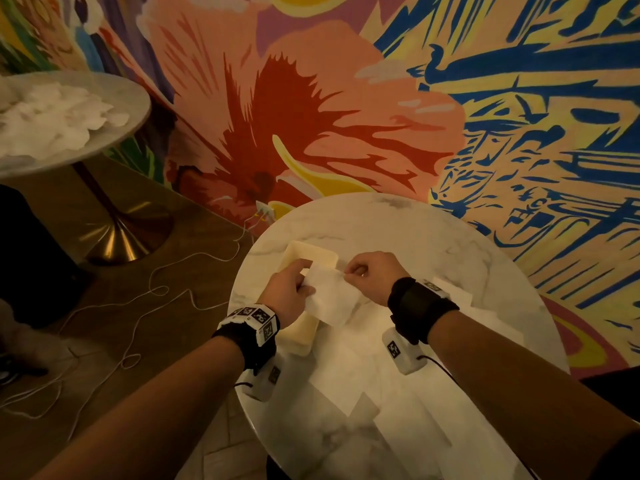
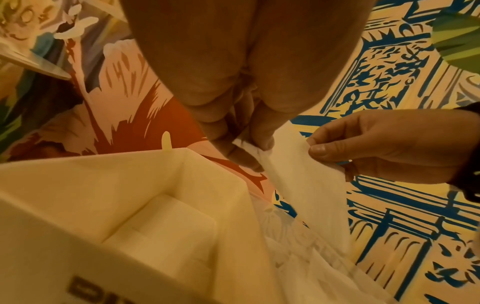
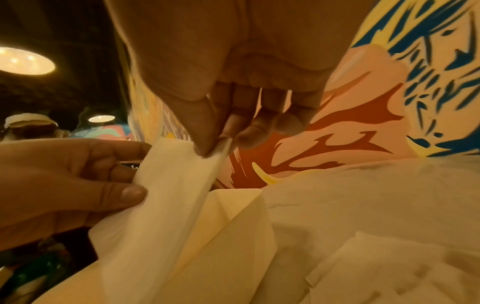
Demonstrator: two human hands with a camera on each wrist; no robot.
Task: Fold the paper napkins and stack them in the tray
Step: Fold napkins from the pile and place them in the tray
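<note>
Napkin (image 1: pixel 329 299) hangs above the tray (image 1: pixel 297 252), each hand's grip pinching a top corner.

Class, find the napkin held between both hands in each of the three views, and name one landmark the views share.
Head: the napkin is at lower centre, above the table, held between both hands.
Left wrist: the napkin hangs right of centre, beside the tray.
Right wrist: the napkin runs through the centre-left.
Shared landmark: the cream tray.

White napkin (image 1: pixel 329 299) aloft over cream tray (image 1: pixel 297 252)
</note>
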